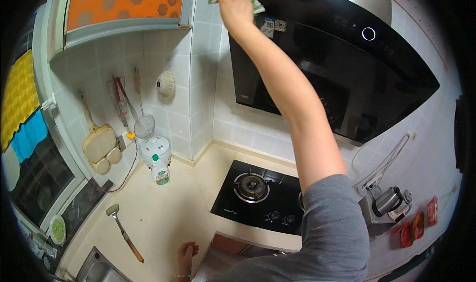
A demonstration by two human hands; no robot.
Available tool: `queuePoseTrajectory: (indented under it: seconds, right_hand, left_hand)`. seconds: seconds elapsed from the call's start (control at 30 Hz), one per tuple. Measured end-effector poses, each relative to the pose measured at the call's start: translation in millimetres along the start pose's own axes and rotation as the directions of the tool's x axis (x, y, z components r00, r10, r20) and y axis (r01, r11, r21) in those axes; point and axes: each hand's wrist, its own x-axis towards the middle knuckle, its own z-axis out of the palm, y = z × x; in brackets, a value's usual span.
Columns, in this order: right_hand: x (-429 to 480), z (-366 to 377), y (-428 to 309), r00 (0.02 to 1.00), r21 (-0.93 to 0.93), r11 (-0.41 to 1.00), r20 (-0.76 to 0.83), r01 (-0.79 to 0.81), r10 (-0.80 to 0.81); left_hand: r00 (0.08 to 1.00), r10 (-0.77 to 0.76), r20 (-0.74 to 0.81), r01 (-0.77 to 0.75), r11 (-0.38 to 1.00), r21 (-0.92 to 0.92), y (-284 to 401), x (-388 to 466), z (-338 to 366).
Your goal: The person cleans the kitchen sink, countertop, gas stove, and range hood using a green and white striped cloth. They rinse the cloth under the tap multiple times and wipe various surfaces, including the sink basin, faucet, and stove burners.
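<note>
My right hand (236, 7) is raised at the top of the view, pressing a green-and-white cloth (256, 5) near the upper left edge of the black range hood (275, 55). Low in the view, my left hand (189, 250) hangs by the counter edge with its fingers loosely curled, holding nothing that I can see. Below the hood lies the black glass gas hob (241, 207), partly covered by my right arm. A white spray-type bottle with a green cap (160, 174) stands in front of a lidded white pot (155, 148). A spatula with a wooden handle (124, 233) rests on the counter.
An orange wall cupboard (126, 3) hangs at upper left, beside the hood. A metal sink (100, 269) is at lower left. Kitchen tools and a strainer (144, 126) hang on the tiled wall. An electric kettle (386, 202) and cables (390, 159) are at right.
</note>
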Motion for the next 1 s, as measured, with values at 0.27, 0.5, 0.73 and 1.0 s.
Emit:
queuePoseTrajectory:
  seconds: [0.27,0.5,0.73,1.0]
  right_hand:
    - [-88.0,56.0,-24.3,0.982,-0.054,0.985,0.099,0.165,-0.159]
    - [-264.5,39.6,-12.4,0.508,0.181,0.901,0.860,-0.393,0.049]
    - [-433.2,-125.9,-86.8,-0.086,-0.097,-0.372,0.995,-0.923,-0.047]
    - [-533.1,-320.9,-100.4,0.027,0.012,-0.468,0.999,-0.884,-0.027]
  left_hand:
    - [0.997,-0.003,-0.074,-0.001,0.998,-0.058,-14.6,-0.7,-29.2]
    - [0.999,-0.002,0.040,0.001,1.000,0.021,6.8,-2.5,-14.7]
    - [0.955,-0.168,0.245,0.109,0.965,0.238,24.2,11.7,23.7]
    - [0.873,-0.242,0.422,0.228,0.970,0.086,4.5,-0.7,112.5]
